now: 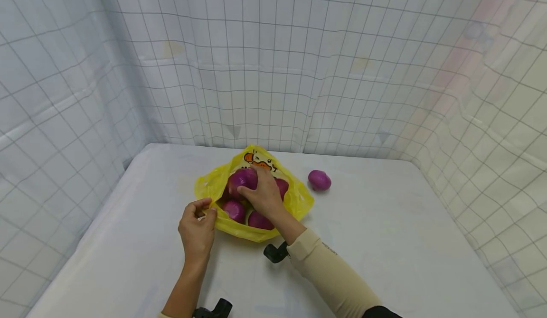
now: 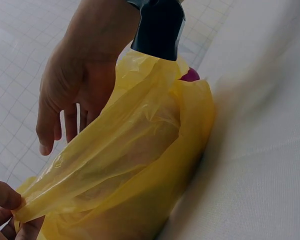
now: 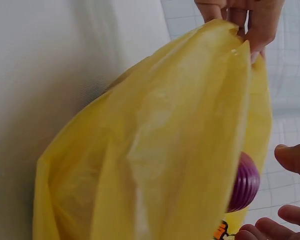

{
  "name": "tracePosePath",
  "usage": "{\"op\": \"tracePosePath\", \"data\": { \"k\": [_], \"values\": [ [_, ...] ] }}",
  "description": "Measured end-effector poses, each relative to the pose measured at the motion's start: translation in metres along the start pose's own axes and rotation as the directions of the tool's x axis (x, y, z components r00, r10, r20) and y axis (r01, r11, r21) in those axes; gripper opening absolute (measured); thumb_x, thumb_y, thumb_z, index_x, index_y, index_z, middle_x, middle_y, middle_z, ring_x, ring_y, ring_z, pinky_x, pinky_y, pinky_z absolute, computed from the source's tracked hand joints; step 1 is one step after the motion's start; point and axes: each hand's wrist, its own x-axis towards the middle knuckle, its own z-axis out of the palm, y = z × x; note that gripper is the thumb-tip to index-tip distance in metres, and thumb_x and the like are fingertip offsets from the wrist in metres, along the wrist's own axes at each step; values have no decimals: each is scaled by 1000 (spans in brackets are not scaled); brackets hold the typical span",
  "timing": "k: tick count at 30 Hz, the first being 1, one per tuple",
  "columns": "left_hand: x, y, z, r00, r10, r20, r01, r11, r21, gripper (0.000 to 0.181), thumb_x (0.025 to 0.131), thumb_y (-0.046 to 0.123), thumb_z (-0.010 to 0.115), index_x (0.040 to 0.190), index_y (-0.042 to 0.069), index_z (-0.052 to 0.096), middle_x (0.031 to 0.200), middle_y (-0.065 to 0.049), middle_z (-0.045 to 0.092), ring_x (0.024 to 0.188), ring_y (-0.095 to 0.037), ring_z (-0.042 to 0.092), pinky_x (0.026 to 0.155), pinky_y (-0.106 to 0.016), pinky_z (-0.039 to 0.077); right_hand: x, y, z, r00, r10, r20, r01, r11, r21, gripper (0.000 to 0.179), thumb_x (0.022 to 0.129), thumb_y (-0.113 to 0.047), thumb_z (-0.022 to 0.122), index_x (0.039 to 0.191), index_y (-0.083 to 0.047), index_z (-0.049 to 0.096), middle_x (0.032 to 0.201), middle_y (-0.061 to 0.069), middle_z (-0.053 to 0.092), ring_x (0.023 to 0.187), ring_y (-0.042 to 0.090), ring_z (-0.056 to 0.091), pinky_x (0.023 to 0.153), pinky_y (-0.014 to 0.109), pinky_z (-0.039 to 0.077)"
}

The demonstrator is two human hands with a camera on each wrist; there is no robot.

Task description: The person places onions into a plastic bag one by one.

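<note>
A yellow plastic bag [image 1: 252,233] with a cartoon print lies mouth-up, several red onions [image 1: 234,210] inside it. At the bag's left rim my left hand [image 1: 198,228] pinches the plastic between thumb and fingers. My right hand [image 1: 267,192] is over the bag's mouth, beside the topmost red onion [image 1: 242,181]. In the right wrist view its loosely spread fingers [image 3: 292,157] stand apart from a red onion [image 3: 245,182]. The left wrist view shows the right hand [image 2: 82,90] with fingers hanging down behind the raised bag wall [image 2: 125,155].
One loose red onion [image 1: 319,180] lies on the white-covered table [image 1: 384,223], right of the bag. Checked white curtains [image 1: 278,71] enclose the back and sides. Black camera mounts [image 1: 275,252] stick out from the wrists.
</note>
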Motion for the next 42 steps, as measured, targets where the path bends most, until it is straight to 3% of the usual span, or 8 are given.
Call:
{"op": "tracePosePath", "data": {
  "k": [7,17,21,29,42],
  "values": [
    [0,0,-1,1000,-6,6,6,1000,-6,21,82,4,63,104,2,65,100,-10,65,77,-8,47,54,-9,39,-4,-3,-9,997,-77,-28,77,997,-1,70,82,-32,71,142,-16,39,135,9,48,118,26,54,96,42,50],
    [0,-1,-2,1000,-1,6,1,1000,-25,21,82,3,63,103,2,65,100,-9,64,76,-7,47,52,-9,38,-5,-4,-34,982,-157,-103,166,983,77,67,82,-28,71,140,-9,41,129,10,49,109,22,55,90,32,52],
    [0,-1,-1,1000,-6,6,6,999,-34,21,82,3,62,103,2,65,97,-8,63,76,-6,47,52,-9,39,-5,-3,-47,975,-170,-145,185,978,99,65,82,-25,71,137,-7,43,128,11,50,113,24,55,93,35,51],
    [0,0,-1,1000,-5,9,5,999,-34,21,82,3,63,103,2,65,97,-9,63,76,-7,46,52,-9,37,-3,8,-69,973,-137,-187,166,975,147,64,82,-22,72,137,-6,43,131,14,48,123,31,51,104,38,43],
    [-1,1,0,1000,12,8,-11,999,-36,20,82,2,63,102,2,65,99,-10,64,76,-7,45,52,-9,37,3,37,-96,956,-67,-284,113,982,149,65,82,-22,71,138,-7,42,135,15,47,124,29,49,106,39,42]
  ]
}}
